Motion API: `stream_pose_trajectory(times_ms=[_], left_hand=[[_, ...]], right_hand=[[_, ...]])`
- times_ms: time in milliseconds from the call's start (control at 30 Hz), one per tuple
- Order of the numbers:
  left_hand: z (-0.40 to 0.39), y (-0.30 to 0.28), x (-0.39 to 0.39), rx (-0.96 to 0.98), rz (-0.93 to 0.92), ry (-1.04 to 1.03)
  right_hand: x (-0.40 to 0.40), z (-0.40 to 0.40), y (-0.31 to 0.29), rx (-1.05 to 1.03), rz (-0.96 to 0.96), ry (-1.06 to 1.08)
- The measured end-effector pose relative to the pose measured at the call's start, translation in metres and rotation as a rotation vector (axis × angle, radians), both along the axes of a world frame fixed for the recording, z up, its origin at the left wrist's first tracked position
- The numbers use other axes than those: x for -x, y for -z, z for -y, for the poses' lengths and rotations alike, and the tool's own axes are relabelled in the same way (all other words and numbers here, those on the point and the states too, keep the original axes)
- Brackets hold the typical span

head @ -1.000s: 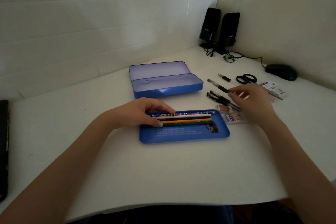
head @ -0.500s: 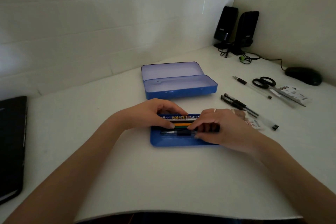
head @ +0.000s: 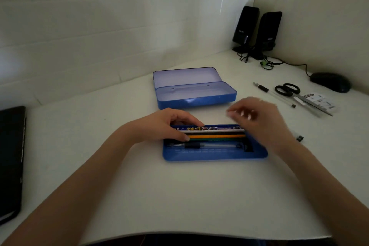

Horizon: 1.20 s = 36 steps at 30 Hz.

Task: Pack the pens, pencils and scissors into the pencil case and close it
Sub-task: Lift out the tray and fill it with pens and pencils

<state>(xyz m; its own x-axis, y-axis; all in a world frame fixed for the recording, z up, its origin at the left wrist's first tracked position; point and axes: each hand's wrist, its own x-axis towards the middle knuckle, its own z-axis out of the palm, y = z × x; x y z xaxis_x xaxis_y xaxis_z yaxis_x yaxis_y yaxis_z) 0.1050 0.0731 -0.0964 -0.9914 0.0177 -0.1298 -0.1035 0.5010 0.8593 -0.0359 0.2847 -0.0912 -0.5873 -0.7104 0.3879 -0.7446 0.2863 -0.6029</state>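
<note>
**A:** In the head view, where is our left hand [head: 171, 124]?

**B:** It sits on the left end of the blue tray [head: 215, 155]. Our fingers curl over the pencils [head: 216, 133] and pinch them there. A clear pen [head: 201, 145] lies just beside them in the tray.

**A:** And our right hand [head: 257, 120]?

**B:** It is blurry, above the tray's right end. We cannot tell if it holds anything.

**A:** The rest?

**B:** The pencil case [head: 194, 89] is open behind the tray. The scissors [head: 299, 97] and another pen [head: 273, 95] lie far right on the table [head: 179, 195].
</note>
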Motion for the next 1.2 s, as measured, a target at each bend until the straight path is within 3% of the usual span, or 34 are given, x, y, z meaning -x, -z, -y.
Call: stream_pose_trajectory(times_ms=[133,300,433,600,733,1200], left_hand=[[0.001,0.0,0.0,0.016,0.0,0.008],[0.0,-0.002,0.0,0.013,0.035,0.009],[-0.001,-0.003,-0.001,0.004,0.044,0.004],[-0.001,-0.006,-0.004,0.029,0.066,0.024],[-0.002,-0.007,-0.005,0.086,0.057,0.057],[0.0,-0.005,-0.003,0.101,0.064,0.051]], right_hand=[[0.06,-0.026,0.008,-0.063,-0.076,0.373],[0.093,-0.039,0.018,-0.225,-0.038,0.594],[0.088,-0.033,0.022,-0.434,-0.059,0.57],[0.082,-0.034,0.018,-0.326,-0.048,0.596],[0.074,-0.034,0.012,-0.274,0.028,0.426],[0.055,-0.029,0.006,-0.279,0.083,0.358]])
